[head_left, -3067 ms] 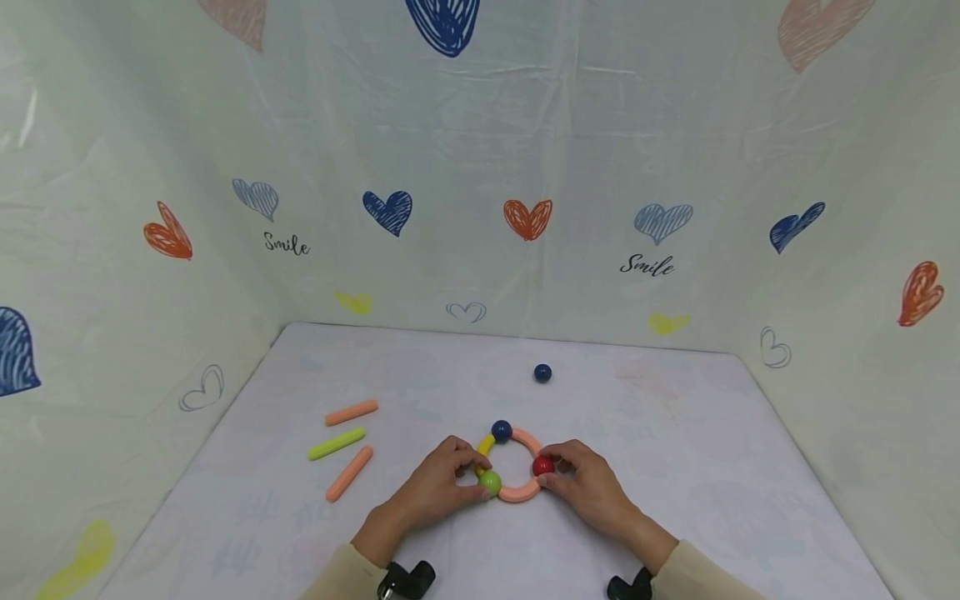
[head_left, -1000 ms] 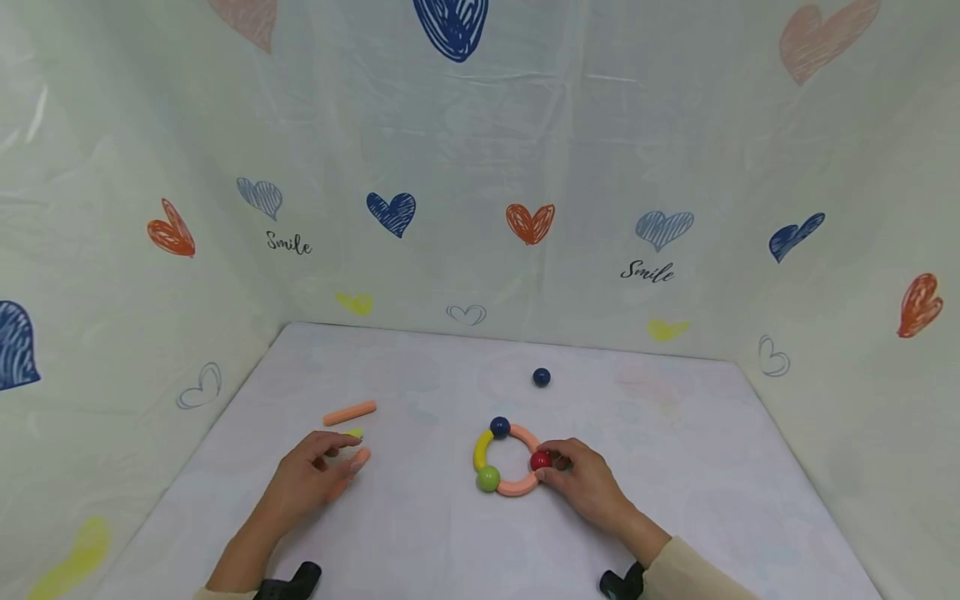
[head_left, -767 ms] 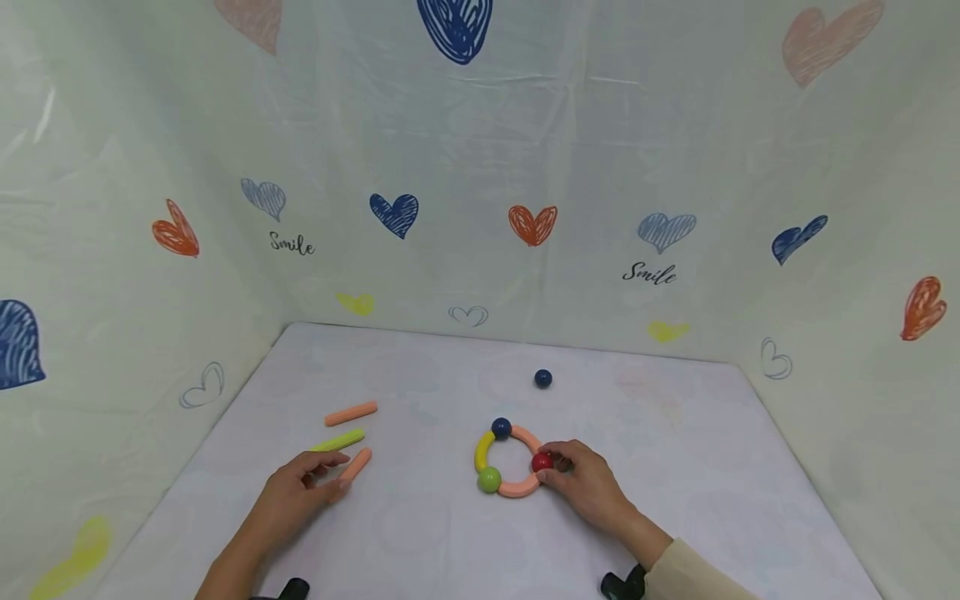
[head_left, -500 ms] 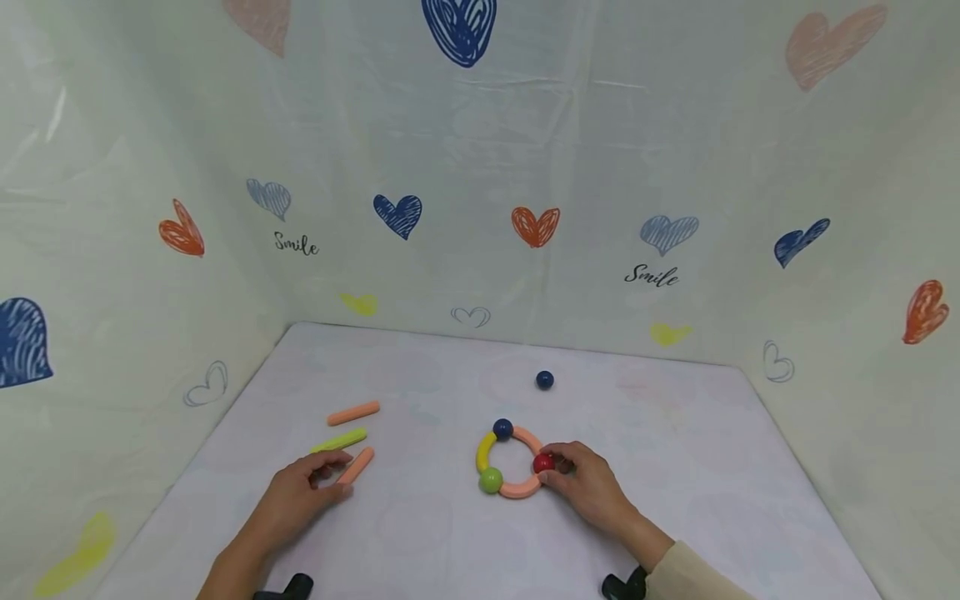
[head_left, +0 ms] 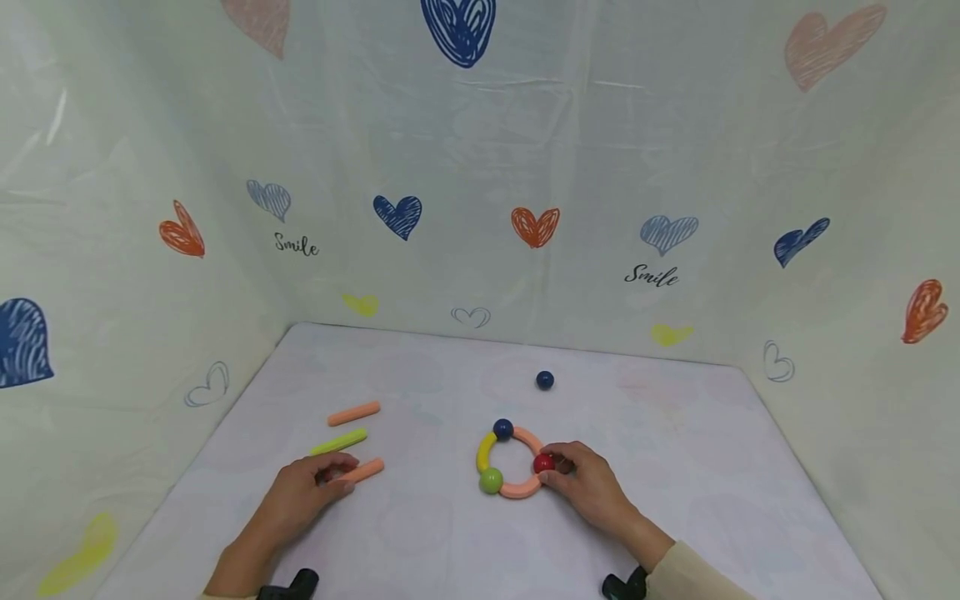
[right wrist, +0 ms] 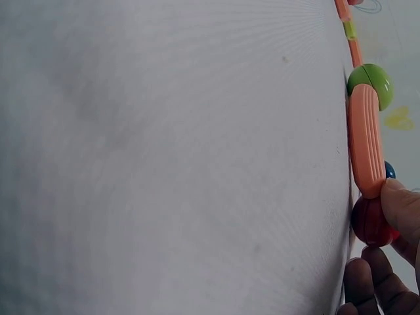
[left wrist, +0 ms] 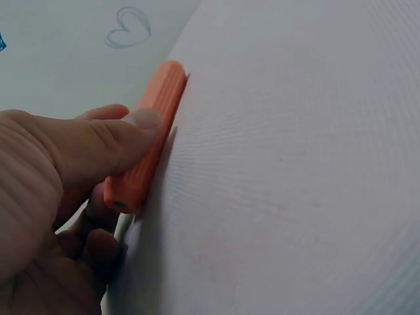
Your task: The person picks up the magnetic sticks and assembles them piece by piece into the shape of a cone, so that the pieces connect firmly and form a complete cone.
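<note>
My left hand (head_left: 303, 496) pinches a straight orange ribbed stick (left wrist: 164, 98) between thumb and fingers, low at the table on the left. In the left wrist view the thumb lies across the stick, and its near end has a dark spot. My right hand (head_left: 596, 492) grips the red ball (head_left: 543, 463) at the right side of a ring lying on the table. The ring joins that ball to a green ball (head_left: 491, 481), a blue ball (head_left: 503, 429), a yellow curved stick (head_left: 483, 452) and two orange curved sticks (right wrist: 367, 141). My right fingers partly hide the red ball.
Another straight orange stick (head_left: 354, 413) and a yellow-green stick (head_left: 341, 441) lie beyond my left hand, which hides the latter's near end. A loose blue ball (head_left: 545, 380) sits behind the ring. A heart-printed sheet (head_left: 450, 267) encloses the table's back and sides.
My left hand has let go of the green ball, moved left to the sticks, and taken the nearest orange one, swinging its far end rightward. The right hand has stayed at the red ball.
</note>
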`<action>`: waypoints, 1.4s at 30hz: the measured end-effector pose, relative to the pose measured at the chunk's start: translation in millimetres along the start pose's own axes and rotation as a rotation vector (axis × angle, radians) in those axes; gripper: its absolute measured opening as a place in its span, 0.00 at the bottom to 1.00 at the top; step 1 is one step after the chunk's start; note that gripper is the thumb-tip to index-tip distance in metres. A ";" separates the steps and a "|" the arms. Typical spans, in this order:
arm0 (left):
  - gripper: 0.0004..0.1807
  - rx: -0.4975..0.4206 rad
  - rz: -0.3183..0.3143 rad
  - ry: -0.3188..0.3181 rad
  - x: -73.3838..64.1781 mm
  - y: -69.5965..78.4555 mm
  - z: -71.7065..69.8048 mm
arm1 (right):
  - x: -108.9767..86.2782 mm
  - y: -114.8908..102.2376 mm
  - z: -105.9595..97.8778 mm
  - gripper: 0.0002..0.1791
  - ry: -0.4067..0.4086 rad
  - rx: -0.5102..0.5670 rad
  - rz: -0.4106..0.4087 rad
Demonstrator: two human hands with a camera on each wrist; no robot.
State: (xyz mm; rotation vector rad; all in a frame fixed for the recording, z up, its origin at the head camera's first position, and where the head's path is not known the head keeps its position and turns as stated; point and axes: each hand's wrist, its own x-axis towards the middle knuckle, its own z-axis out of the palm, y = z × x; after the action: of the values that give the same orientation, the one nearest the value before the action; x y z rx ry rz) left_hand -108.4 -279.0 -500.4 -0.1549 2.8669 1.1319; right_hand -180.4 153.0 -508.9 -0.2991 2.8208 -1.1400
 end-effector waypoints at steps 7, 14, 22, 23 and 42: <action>0.18 0.041 -0.013 -0.017 -0.2 4.1 -4.0 | 0.0 1.4 -0.7 0.18 0.001 0.002 -0.010; 0.24 0.014 0.037 0.012 0.0 6.3 -2.5 | 1.3 1.4 -1.1 0.18 0.010 0.010 -0.014; 0.24 -0.033 0.083 0.070 6.4 15.7 8.6 | 3.8 0.1 -2.2 0.19 0.008 -0.004 -0.018; 0.23 -0.039 0.080 0.073 7.5 18.2 10.7 | 4.4 0.1 -2.4 0.19 0.009 -0.006 -0.020; 0.19 -0.259 0.158 0.114 37.5 79.9 57.0 | 12.4 1.1 -4.3 0.18 -0.016 0.035 -0.079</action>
State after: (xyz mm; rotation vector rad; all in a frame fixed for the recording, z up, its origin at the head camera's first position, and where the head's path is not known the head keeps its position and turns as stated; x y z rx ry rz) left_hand -153.9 -184.8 -491.0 -0.0030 2.8593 1.5724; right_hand -193.3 154.1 -506.7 -0.4181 2.7944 -1.1952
